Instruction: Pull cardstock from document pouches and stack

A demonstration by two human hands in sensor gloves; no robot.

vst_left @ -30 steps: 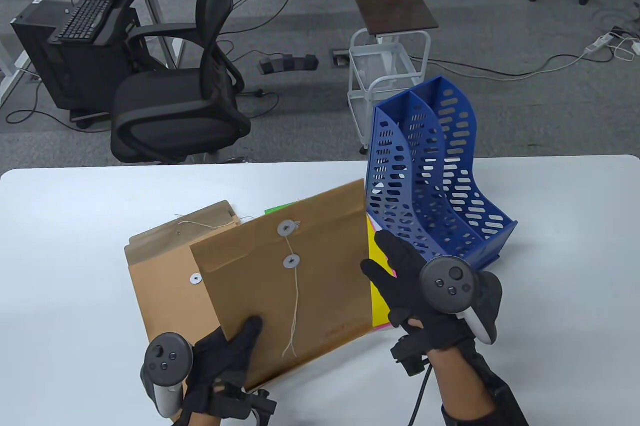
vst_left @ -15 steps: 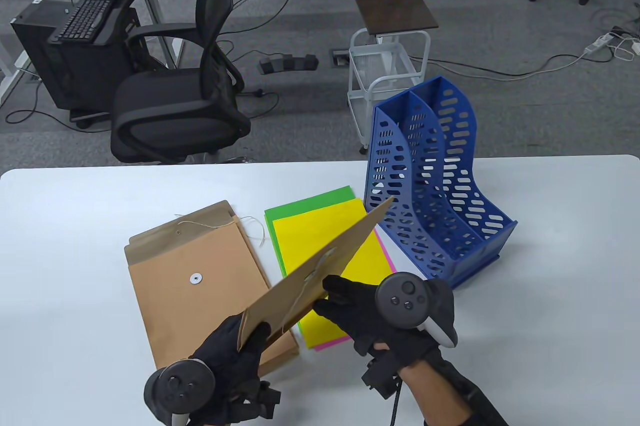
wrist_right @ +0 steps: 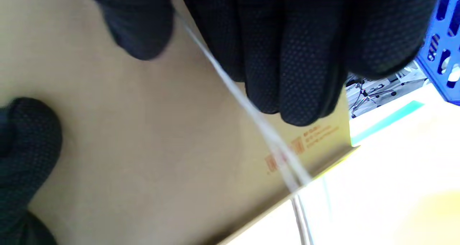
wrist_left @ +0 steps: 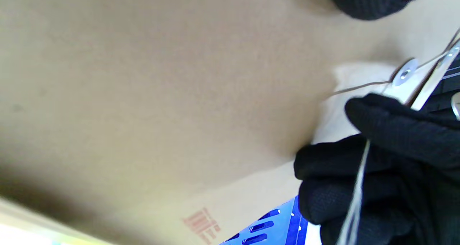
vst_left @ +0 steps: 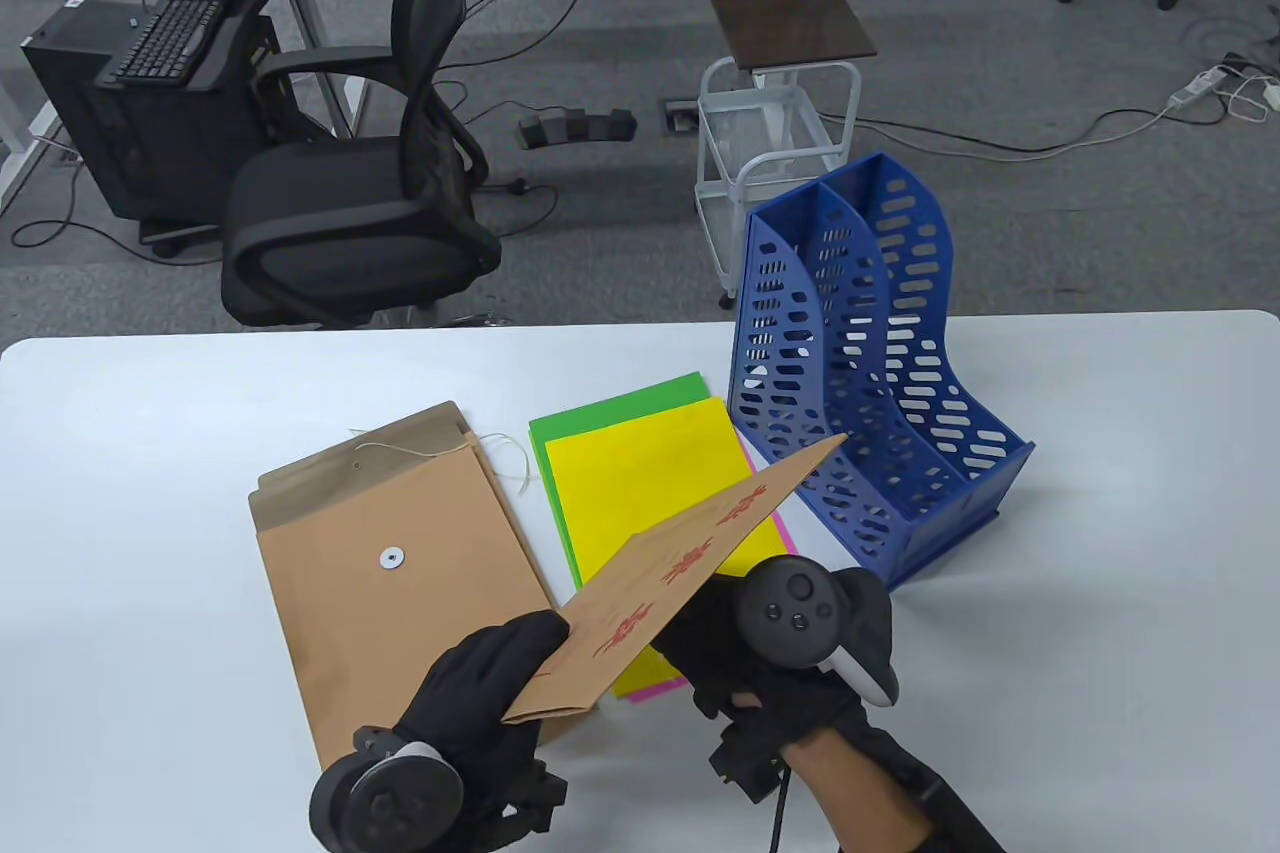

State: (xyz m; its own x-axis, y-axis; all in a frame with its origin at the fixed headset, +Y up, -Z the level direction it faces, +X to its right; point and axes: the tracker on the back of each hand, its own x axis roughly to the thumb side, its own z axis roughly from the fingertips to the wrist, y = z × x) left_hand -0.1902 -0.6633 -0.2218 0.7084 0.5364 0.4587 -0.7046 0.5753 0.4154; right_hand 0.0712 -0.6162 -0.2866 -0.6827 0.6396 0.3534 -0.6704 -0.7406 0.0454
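Note:
A brown string-tie pouch (vst_left: 690, 558) is held tilted above the table, its red-printed face up. My left hand (vst_left: 530, 653) grips its near corner, thumb on top. My right hand (vst_left: 700, 628) is under its right edge; in the right wrist view its fingers (wrist_right: 298, 58) lie flat on the pouch's string side (wrist_right: 143, 148), over the loose string (wrist_right: 251, 112). A stack of cardstock lies flat beneath: yellow (vst_left: 640, 483) on top, green (vst_left: 600, 408) and a pink edge (vst_left: 786, 533) below. A second pouch (vst_left: 400, 573) lies flat to the left. The left wrist view is filled by the held pouch (wrist_left: 143, 76).
A blue slotted file rack (vst_left: 880, 373) stands at the back right of the white table (vst_left: 1100, 543), close to the pouch's far corner. An office chair (vst_left: 380, 193) and a small cart (vst_left: 780, 143) stand beyond the table's far edge.
The held pouch has been turned over from string side up, through edge-on, to red-printed side up. My right hand moved left and under it. The cardstock stack is now uncovered.

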